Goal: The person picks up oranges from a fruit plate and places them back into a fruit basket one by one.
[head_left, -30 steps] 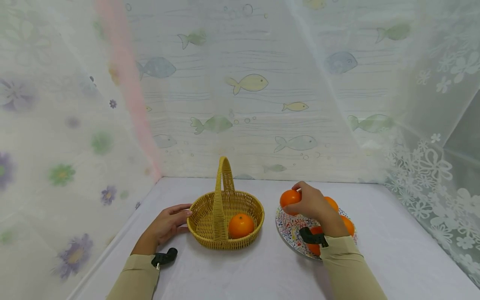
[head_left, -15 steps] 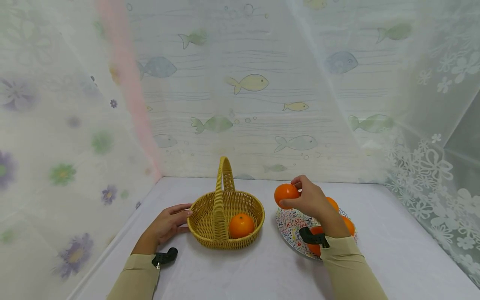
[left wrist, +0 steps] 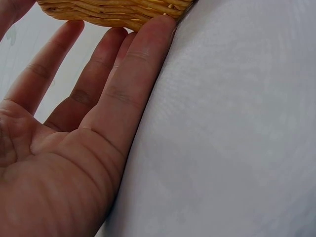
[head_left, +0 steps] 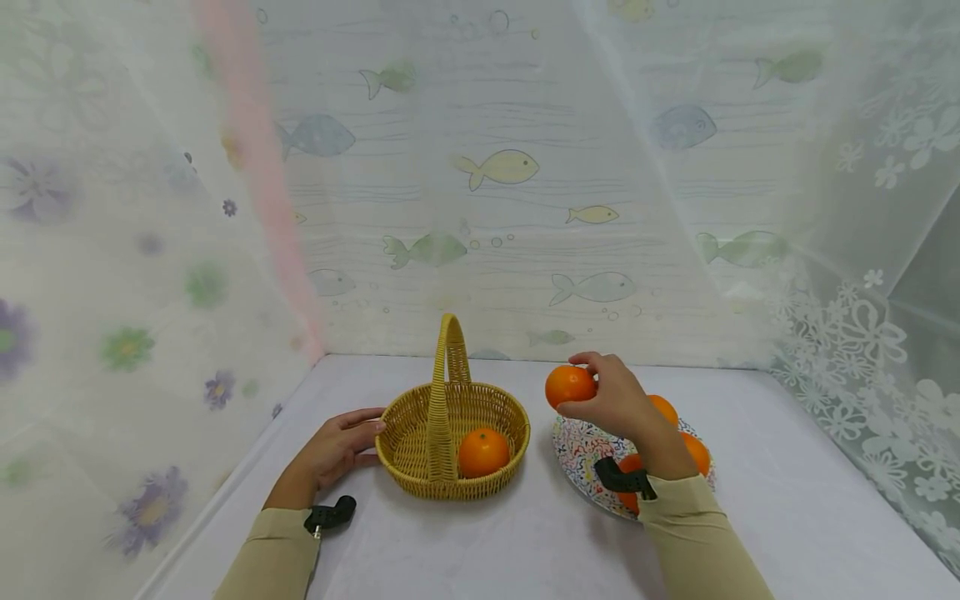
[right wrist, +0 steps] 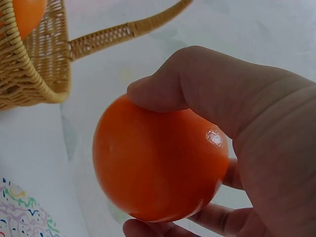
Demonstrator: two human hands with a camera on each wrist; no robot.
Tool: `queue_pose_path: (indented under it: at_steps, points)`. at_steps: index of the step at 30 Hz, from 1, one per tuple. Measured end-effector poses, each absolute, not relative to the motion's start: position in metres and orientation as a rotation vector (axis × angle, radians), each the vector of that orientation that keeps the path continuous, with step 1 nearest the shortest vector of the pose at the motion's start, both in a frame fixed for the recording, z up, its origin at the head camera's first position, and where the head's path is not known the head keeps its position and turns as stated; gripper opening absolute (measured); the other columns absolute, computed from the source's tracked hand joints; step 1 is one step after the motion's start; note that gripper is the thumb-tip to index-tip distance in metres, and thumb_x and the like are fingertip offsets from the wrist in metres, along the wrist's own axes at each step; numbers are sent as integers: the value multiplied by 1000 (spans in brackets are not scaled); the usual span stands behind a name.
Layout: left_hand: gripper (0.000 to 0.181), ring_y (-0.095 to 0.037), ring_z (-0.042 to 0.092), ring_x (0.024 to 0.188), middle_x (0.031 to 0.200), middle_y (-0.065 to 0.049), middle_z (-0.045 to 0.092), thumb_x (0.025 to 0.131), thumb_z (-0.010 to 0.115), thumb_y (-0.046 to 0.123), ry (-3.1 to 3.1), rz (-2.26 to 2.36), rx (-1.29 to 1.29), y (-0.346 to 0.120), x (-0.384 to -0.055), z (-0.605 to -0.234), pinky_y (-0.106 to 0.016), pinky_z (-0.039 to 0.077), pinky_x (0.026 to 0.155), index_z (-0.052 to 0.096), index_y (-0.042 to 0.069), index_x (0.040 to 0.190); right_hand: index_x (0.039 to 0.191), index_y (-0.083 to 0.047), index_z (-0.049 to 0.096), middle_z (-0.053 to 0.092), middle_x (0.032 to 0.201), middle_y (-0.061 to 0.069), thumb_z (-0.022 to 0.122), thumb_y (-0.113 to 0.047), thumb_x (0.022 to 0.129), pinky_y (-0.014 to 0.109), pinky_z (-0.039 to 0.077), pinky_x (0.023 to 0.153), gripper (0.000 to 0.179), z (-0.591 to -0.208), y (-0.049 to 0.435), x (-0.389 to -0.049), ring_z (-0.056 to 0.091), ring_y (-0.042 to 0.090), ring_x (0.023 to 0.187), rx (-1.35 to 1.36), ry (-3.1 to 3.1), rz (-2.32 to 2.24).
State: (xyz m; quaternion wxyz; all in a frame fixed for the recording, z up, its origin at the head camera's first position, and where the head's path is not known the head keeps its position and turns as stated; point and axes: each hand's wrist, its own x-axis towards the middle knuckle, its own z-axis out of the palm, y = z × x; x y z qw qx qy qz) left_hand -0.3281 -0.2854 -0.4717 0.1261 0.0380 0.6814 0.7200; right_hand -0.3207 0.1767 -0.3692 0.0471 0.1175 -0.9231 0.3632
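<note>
In the head view my right hand (head_left: 621, 402) holds an orange (head_left: 567, 387) above the left rim of a patterned plate (head_left: 577, 454). The right wrist view shows the thumb on one side of this glossy orange (right wrist: 158, 163) and fingertips on the other. My left hand (head_left: 335, 450) touches the left side of a yellow wicker basket (head_left: 408, 479). Its fairly straight fingers (left wrist: 131, 84) meet the basket's woven wall (left wrist: 118, 12) in the left wrist view. Inside the basket, at its right, lies another orange (head_left: 483, 452).
Several oranges (head_left: 693, 452) lie on the plate, partly hidden behind the right hand and forearm. The basket's tall handle (head_left: 438, 400) arches over its middle. A white cloth covers the table (head_left: 480, 550). Printed curtains (head_left: 480, 208) hang behind and at both sides.
My right hand has lifted the orange up and to the left from over the plate, only slightly in the last half second. The left hand and basket have stayed put.
</note>
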Motion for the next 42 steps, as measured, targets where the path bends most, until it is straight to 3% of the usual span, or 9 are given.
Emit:
queue_pose_path:
  at_steps: [11, 26, 34, 42]
  points:
    - [63, -20, 70, 114, 128, -7, 70, 99, 71, 18, 1997, 2095, 81, -284, -328, -470, -46, 62, 93, 44, -1, 153, 138, -18, 55, 60, 134, 8, 91, -30, 77, 43, 62, 85, 71, -364, 162, -313, 61, 31, 117, 455, -2779, 1142]
    - [64, -21, 71, 113, 128, -7, 70, 98, 72, 19, 1996, 2093, 69, -286, -330, -473, -47, 61, 93, 44, 0, 153, 125, -19, 54, 68, 125, 1, 95, -37, 74, 37, 62, 83, 68, -372, 136, -308, 66, 23, 110, 510, -2760, 1196]
    - [64, -23, 71, 113, 130, -8, 69, 98, 72, 20, 2002, 2091, 82, -286, -331, -475, -48, 61, 93, 45, 1, 153, 127, -18, 52, 69, 121, 6, 94, -30, 76, 42, 60, 91, 68, -384, 117, -310, 66, 23, 105, 581, -2749, 1069]
    - [63, -23, 70, 114, 131, -9, 69, 98, 73, 21, 2012, 2085, 62, -285, -330, -474, -48, 61, 94, 47, 2, 153, 131, -22, 52, 69, 122, 2, 96, -32, 73, 42, 60, 91, 74, -389, 108, -308, 65, 20, 101, 655, -2724, 965]
